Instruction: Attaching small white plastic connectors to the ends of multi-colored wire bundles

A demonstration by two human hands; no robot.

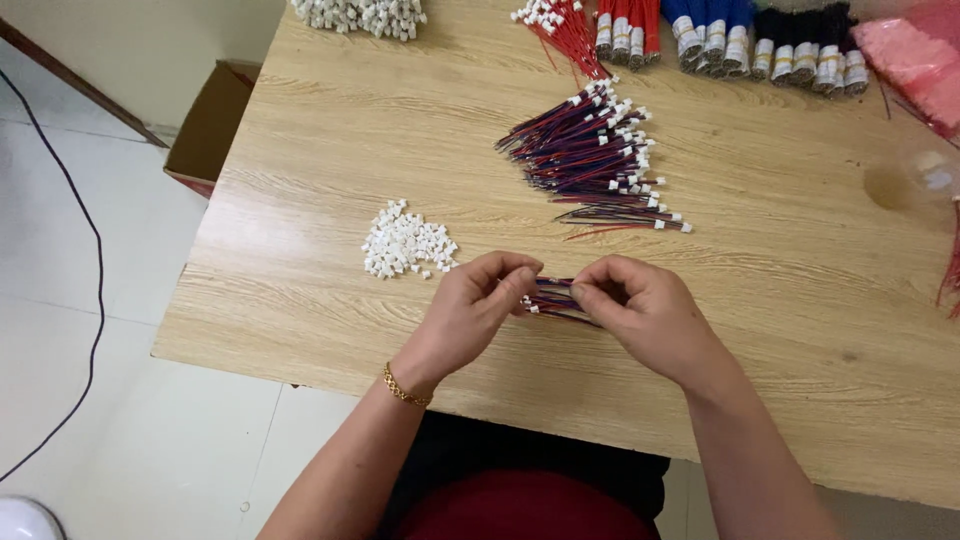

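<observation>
Both hands pinch wire bundle [553, 297] | left hand [478, 300] | right hand [640, 310]

Left hand [478, 300] and right hand [640, 305] pinch a small wire bundle [552, 297] between their fingers [520, 280] over the wooden surface [780, 300]. White connectors [405, 242] lie just left of the fingers. Finished wire pile [595, 150] lies beyond the fingers. Bracelet [403, 388] on left wrist.

the surface [780, 300] is showing pale, matt wood grain. the small white connectors [405, 243] are looking like smooth plastic. the bracelet [404, 389] is gleaming like gold metal.
</observation>
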